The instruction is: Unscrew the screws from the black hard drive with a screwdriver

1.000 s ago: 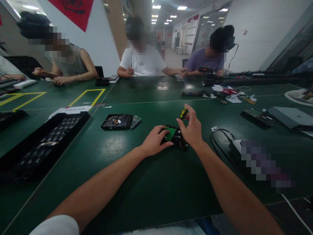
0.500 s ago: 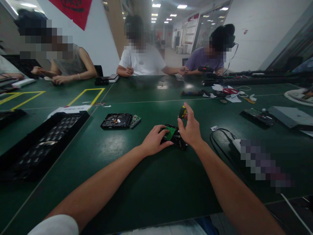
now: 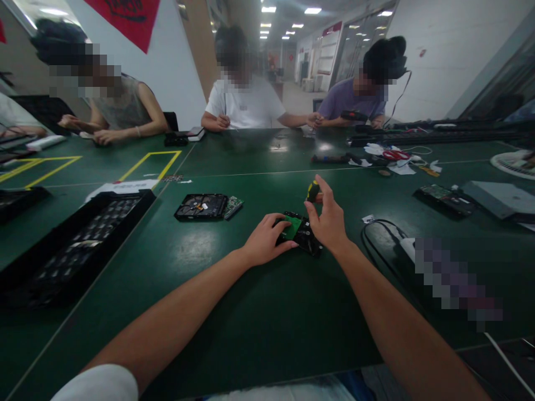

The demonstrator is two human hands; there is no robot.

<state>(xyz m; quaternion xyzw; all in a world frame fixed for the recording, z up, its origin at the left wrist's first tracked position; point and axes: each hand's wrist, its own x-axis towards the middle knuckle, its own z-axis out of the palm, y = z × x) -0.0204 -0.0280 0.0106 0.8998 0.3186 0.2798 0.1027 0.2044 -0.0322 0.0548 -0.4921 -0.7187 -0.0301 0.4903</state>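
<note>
A black hard drive [image 3: 309, 243] with a green circuit board [image 3: 292, 227] on its upper face lies on the table in front of me. My left hand [image 3: 266, 238] grips its left side, fingers over the board and thumb along the near edge. Above the drive's right part, my right hand [image 3: 329, 220] pinches a screwdriver [image 3: 312, 191] by its yellow and black handle. The screwdriver's shaft and tip cannot be made out. To the left lie another opened drive [image 3: 200, 206] and a loose circuit board [image 3: 233, 207].
A long black tray [image 3: 83, 245] stands at the left. On the right are a looped black cable [image 3: 371, 250], a blurred-out power strip [image 3: 407, 246], another drive [image 3: 445, 200] and a grey metal box [image 3: 497, 197]. Three co-workers sit across the green table [image 3: 251, 312].
The whole view has shifted slightly to the right. Both hands keep almost the same pose on the drive and the screwdriver, and the screwdriver handle looks slightly turned.
</note>
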